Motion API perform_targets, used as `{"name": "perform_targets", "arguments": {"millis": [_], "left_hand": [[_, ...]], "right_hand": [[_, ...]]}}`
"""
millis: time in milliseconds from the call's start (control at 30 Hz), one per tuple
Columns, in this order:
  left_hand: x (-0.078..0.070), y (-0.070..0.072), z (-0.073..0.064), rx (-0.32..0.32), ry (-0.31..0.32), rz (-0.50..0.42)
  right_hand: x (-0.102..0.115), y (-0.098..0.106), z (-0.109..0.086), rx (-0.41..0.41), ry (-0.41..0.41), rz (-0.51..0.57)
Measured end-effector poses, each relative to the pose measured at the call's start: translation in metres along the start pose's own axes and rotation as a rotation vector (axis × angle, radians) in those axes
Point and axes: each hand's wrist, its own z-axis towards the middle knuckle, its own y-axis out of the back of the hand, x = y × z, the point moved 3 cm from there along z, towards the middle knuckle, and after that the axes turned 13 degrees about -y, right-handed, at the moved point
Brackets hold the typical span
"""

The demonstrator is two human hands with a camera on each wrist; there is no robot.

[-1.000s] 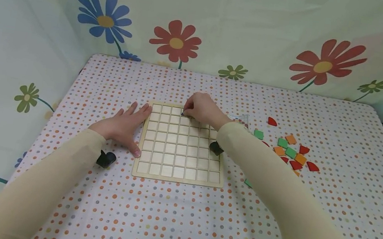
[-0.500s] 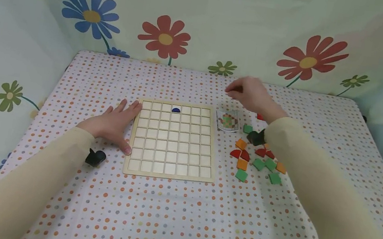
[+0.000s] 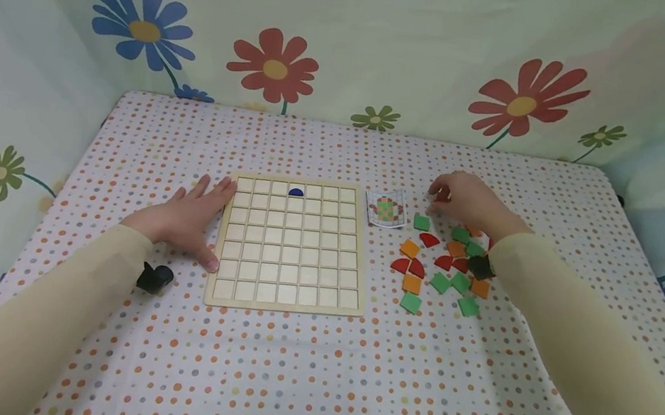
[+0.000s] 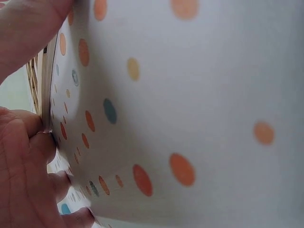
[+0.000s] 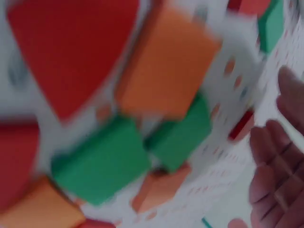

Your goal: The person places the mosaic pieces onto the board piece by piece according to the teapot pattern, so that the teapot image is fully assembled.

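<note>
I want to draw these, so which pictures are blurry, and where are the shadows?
Right wrist view: blurry, with the orange square and green square smeared; left wrist view: the tablecloth dims toward the right edge; head view: clearest, with the board's lines readable and a soft shadow beside the right sleeve.

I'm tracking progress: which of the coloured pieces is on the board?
The dark blue half-round piece, midway along the far row; the board holds no other piece.
</note>
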Motion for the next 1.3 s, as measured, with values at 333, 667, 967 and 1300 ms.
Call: {"name": "perform_targets", "arguments": {"millis": [333, 667, 967, 1300], "left_hand": [[-0.001, 0.001, -0.003, -0.004, -0.009, -0.001], [0.0, 0.002, -0.007, -0.005, -0.001, 0.002], [0.002, 0.0, -0.008, -0.005, 0.004, -0.018], [0.003, -0.002, -0.004, 0.0, 0.01, 0.0]], "right_hand": [[-0.001, -0.009, -0.014, 0.104, 0.139, 0.046], [0.001, -0.026, -0.038, 0.176, 0.273, 0.02], [0.002, -0.031, -0.042, 0.095, 0.275, 0.019], [0.004, -0.022, -0.045, 0.041, 0.244, -0.029]]}}
